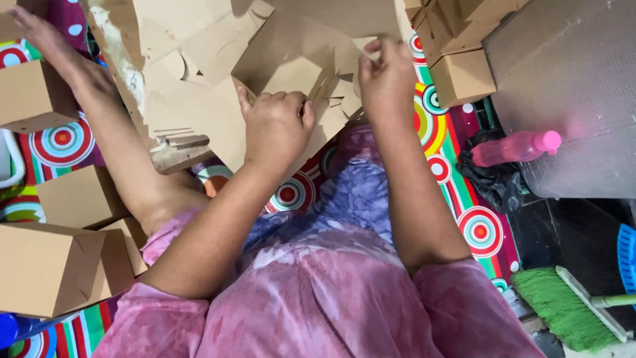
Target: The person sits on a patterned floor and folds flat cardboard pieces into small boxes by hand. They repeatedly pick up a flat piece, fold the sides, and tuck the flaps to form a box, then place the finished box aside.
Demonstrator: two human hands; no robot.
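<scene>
Half-folded cardboard box (291, 66) above the lap: left hand (275, 126) clamps its lower edge, right hand (387, 79) pinches an upper flap. Finished boxes (53, 265) left of it; flat blanks (192, 59) left unfolded.

Matt brown cardboard box (291, 73), glossy pink, probably plastic bottle (517, 148)

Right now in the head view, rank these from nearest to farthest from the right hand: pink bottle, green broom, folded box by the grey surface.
From the right hand:
1. Folded box, just to its right.
2. Pink bottle, farther right, on a black bag.
3. Green broom, lower right corner.
</scene>
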